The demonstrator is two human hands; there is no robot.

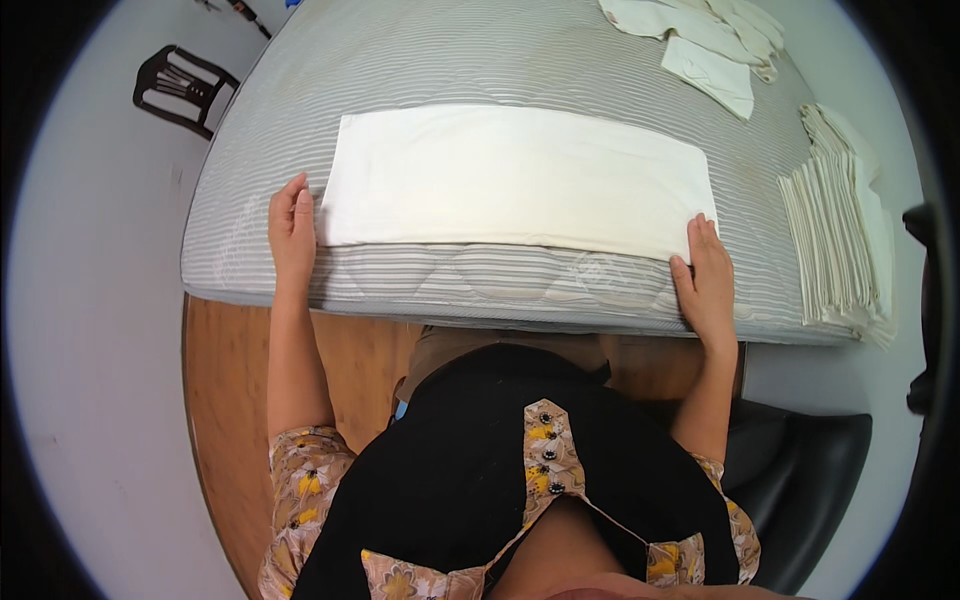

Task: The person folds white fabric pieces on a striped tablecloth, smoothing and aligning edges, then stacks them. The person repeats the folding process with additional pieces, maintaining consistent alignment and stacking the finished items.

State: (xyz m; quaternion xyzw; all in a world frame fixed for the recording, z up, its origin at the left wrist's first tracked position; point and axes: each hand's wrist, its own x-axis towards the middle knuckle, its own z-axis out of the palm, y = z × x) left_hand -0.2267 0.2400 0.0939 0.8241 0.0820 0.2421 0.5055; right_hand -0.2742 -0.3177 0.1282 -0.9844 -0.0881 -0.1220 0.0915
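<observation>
A long white cloth, folded into a rectangle, lies flat across the mattress in front of me. Just off its left end is my left hand, set on edge with its fingers stretched and nothing held. My right hand rests at the cloth's near right corner. Its fingertips touch the fabric there, the fingers are extended, and the thumb stands apart from them.
Folded white cloths are stacked in a row along the mattress's right side. More white cloths lie loosely at the far right. A dark chair stands beyond the left edge, and a black padded seat is at my lower right.
</observation>
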